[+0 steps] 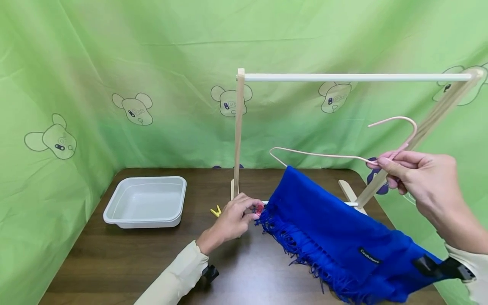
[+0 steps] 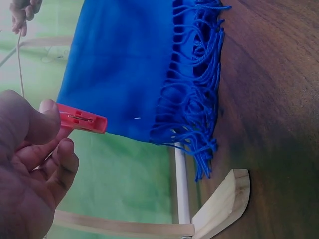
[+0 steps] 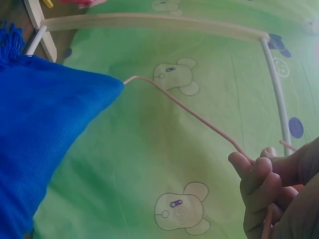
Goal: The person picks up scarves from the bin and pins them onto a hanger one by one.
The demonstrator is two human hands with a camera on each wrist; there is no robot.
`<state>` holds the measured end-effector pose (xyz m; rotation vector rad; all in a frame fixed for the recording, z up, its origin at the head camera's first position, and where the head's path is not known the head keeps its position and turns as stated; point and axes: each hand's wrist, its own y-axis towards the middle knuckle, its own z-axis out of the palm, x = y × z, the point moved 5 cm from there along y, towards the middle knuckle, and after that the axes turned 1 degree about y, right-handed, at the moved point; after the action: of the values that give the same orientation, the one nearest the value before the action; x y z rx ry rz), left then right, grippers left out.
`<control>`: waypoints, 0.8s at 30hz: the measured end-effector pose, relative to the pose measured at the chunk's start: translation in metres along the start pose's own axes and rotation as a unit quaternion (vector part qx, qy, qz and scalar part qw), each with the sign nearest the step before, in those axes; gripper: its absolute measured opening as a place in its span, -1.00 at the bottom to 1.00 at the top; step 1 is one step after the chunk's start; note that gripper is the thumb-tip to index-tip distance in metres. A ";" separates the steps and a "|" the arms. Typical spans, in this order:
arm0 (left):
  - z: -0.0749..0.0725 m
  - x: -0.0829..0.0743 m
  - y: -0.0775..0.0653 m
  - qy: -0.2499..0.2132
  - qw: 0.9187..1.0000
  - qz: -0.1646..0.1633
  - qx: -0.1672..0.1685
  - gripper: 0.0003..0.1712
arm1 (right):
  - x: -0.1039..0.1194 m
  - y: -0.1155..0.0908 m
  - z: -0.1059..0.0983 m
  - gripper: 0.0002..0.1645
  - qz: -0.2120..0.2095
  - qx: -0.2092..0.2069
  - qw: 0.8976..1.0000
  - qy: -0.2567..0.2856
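My right hand (image 1: 423, 178) grips a pink wire hanger (image 1: 320, 154) just below its hook, holding it up and tilted. Over the hanger's lower part drapes a blue fringed scarf (image 1: 328, 220) with a small black label, its fringe hanging toward the table. My left hand (image 1: 236, 215) pinches a red clothespin (image 2: 84, 119) between thumb and fingers, close beside the scarf's left edge and fringe. In the right wrist view the scarf (image 3: 55, 119) hangs at the hanger's far corner, and the fingers are curled round the wire.
Behind the scarf stands a wooden rack with a white top rod (image 1: 354, 77). A yellow clothespin (image 1: 216, 211) lies on the brown table (image 1: 126, 258) by the rack's left foot. At the left sits a white plastic tub (image 1: 145, 205). Green printed cloth (image 1: 171, 55) surrounds the table.
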<state>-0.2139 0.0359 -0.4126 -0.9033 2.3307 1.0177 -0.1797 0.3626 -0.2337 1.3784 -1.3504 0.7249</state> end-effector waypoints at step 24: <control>0.005 -0.012 0.040 0.010 0.999 0.027 -0.016 -0.74 | 0.003 0.000 -0.007 -0.82 0.030 -0.012 0.999 -0.039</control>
<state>-0.2336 0.0654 -0.3897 -0.8697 2.3730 1.0765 -0.1773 0.3678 -0.2294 1.3642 -1.4618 0.6985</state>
